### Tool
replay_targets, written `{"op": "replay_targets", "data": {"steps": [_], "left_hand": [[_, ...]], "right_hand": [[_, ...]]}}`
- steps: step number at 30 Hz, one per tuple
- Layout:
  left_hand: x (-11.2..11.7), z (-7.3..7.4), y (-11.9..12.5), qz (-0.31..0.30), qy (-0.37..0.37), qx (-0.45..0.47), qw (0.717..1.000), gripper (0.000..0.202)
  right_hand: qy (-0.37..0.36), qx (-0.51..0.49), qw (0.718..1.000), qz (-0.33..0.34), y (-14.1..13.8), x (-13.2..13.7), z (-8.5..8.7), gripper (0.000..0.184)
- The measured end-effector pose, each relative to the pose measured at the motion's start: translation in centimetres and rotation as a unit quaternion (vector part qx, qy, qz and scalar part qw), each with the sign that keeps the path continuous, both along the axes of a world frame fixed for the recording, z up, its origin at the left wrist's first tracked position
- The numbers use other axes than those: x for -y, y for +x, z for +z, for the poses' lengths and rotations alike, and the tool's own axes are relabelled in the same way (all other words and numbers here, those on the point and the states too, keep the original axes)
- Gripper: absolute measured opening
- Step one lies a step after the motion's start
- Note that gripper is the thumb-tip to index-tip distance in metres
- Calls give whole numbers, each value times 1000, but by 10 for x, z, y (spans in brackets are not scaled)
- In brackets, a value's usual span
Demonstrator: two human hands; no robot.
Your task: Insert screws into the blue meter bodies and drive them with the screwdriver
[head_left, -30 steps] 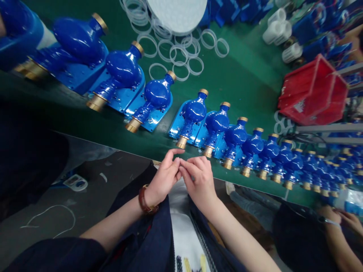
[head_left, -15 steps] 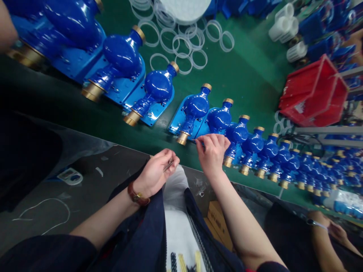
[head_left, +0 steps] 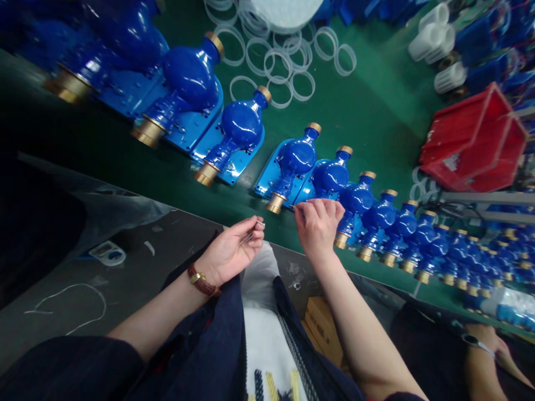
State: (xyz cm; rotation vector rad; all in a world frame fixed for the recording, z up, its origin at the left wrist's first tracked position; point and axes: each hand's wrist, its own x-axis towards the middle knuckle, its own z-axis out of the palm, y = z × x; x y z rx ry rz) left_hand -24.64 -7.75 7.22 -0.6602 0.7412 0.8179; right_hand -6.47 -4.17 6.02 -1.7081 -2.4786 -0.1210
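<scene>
My left hand (head_left: pixel 229 250) is over the table's front edge, palm turned up, with thin metal pins (head_left: pixel 247 238) lying across its curled fingers. One small shiny piece (head_left: pixel 261 223) shows between thumb and fingertip. My right hand (head_left: pixel 320 225) is bent into a pinch at the near edge of a light blue base plate (head_left: pixel 306 192); whatever its fingertips hold is hidden. Just beyond sits a blue water-meter-like body (head_left: pixel 331 177), its lower end covered by the hand. Left of it, another blue body (head_left: pixel 297 157) with brass threaded ends rests on its own plate.
A long row of similar blue bodies (head_left: pixel 403 218) runs right along the green table (head_left: pixel 376 117); larger-looking ones (head_left: pixel 190 78) lie left. Clear plastic rings (head_left: pixel 278 65) lie behind, with a red bin (head_left: pixel 472 142) at right. Another person's forearm (head_left: pixel 480 356) shows lower right.
The view has shifted slightly, so the table's things sit a little farther right. My left hand's fingers have opened somewhat, showing a small piece at the thumb tip. My right hand keeps its pinch.
</scene>
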Motion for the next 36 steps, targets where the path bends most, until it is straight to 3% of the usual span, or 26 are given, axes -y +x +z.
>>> {"op": "replay_targets", "data": {"steps": [4, 8, 13, 17, 22, 28, 32, 36], "left_hand": [[1, 0, 1, -11, 10, -13, 1000, 20], [3, -4, 2, -9, 29, -15, 999, 17], [7, -6, 4, 16, 45, 7, 999, 19], [9, -7, 0, 13, 67, 0, 998, 24], [16, -12, -11, 6, -2, -37, 999, 28], [27, -20, -26, 29, -25, -64, 997, 28], [30, -20, -33, 30, -17, -83, 996, 29], [22, -7, -37, 1, -24, -170, 985, 25]], "right_hand": [[-43, -3, 998, 44, -2, -5, 2, 19], [-47, -77, 994, 55, -14, 7, 23, 22], [-103, -168, 968, 155, -37, 21, 39, 11], [-53, -137, 983, 108, -49, 1, 29, 13], [-41, -41, 997, 56, -64, -29, 10, 23], [-31, -20, 999, 34, -67, -28, 4, 25], [-77, -2, 996, 47, -67, -33, -2, 23], [-167, 48, 983, 60, -82, -44, -8, 22]]}}
